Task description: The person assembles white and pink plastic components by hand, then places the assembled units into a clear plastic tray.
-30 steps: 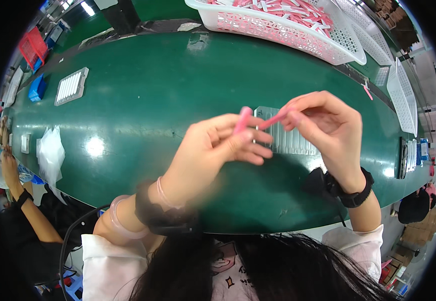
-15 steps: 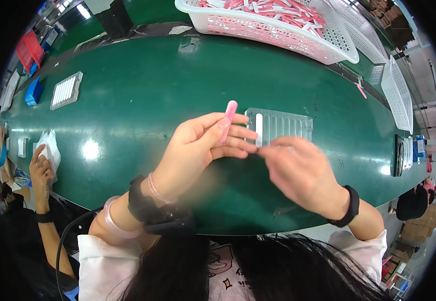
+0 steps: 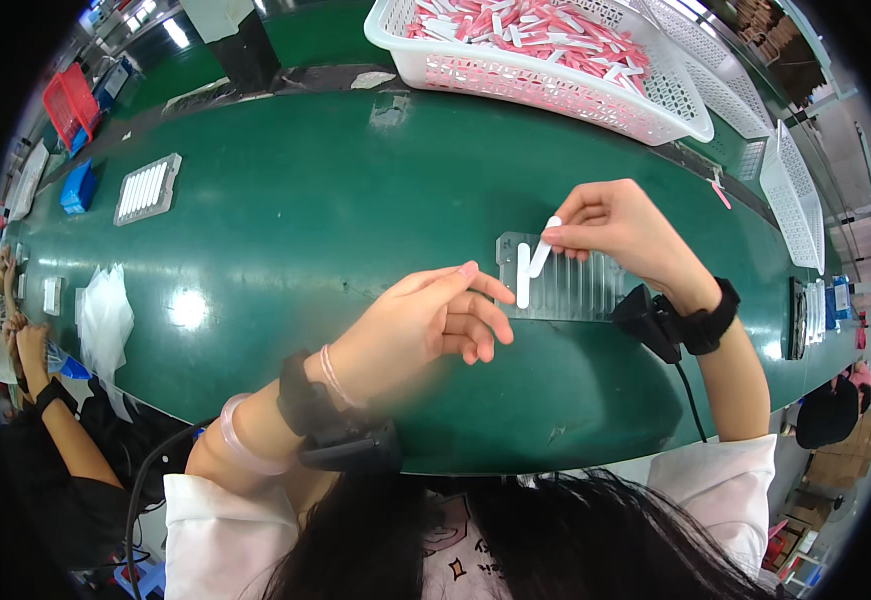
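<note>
My right hand [image 3: 605, 225] pinches a small flat white stick [image 3: 542, 250] with rounded ends, tilted over a clear plastic tray [image 3: 580, 302] with parallel grooves. The lower end of this stick is at the tray, close to another white stick [image 3: 523, 275] that lies upright in the picture in the leftmost groove. I cannot tell whether the held one touches the tray. Just left of the tray, my left hand [image 3: 450, 318] is open, its fingers loosely bent and apart, with nothing seen in it.
A white perforated basket [image 3: 555, 80] full of pink and white sticks stands at the back. On the left are a tray of white sticks [image 3: 147, 190], a blue box [image 3: 78, 188] and a white plastic bag [image 3: 105, 310]. Another person's hand [image 3: 30, 350] is at far left.
The pink stick has left my left hand, which moved down and opened. My right hand rose to the tray and now holds a stick showing white. The other person's hand left the bag.
</note>
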The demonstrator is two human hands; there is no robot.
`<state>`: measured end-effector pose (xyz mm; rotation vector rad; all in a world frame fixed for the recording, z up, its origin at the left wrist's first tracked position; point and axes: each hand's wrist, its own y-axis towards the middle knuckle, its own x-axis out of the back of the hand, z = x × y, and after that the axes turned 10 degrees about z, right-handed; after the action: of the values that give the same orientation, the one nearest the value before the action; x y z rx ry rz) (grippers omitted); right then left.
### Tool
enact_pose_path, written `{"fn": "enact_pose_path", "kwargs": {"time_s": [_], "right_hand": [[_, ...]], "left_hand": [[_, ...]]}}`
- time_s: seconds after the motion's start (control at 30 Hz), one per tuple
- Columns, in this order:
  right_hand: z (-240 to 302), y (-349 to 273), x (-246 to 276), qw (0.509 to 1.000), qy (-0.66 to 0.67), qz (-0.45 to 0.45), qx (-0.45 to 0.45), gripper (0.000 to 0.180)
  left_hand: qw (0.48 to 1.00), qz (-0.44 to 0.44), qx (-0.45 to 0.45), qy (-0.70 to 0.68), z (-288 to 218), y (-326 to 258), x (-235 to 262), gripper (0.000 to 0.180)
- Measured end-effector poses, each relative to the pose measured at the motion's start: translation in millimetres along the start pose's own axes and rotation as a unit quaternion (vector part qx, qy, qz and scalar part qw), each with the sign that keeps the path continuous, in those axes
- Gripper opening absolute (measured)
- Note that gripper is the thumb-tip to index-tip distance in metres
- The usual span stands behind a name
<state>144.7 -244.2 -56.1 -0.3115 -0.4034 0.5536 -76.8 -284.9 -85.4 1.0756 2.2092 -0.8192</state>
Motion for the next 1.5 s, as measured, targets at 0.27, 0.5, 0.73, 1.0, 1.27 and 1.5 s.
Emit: {"fn": "enact_pose_path", "kwargs": {"time_s": [0.27,0.5,0.73,1.0,1.27,1.5], "right_hand": [[1.7,-2.6,-12.7,0.966,-0.253,-0.028,0.031,0.034],[-20.3,-10.1,-4.4,0.946,-0.29,-0.054,0.137,0.047],[-14.1,-26.2,-22.6,0.876,-0.452,-0.031,0.163,0.092],[-14.4,-29.8,-41.2,0.858,-0.484,-0.053,0.165,0.092],[-26.8,-27.3,-45.5,0.822,-0.511,-0.135,0.214,0.078],[-27.6,-28.0,-42.9,0.811,-0.525,-0.144,0.217,0.073]], "left_hand": [[1.0,0.005,0.004,0.009,-1.9,-4.7,0.6,0.036],[0.982,-0.046,-0.091,0.159,-19.5,4.6,-16.6,0.027],[0.703,-0.165,-0.309,0.62,-120.6,30.2,-23.3,0.016],[0.333,-0.067,-0.113,0.934,-239.2,133.2,34.2,0.04],[0.321,-0.039,0.297,0.898,-227.3,207.6,67.5,0.06],[0.374,0.005,0.137,0.917,-218.6,211.1,67.3,0.023]]}}
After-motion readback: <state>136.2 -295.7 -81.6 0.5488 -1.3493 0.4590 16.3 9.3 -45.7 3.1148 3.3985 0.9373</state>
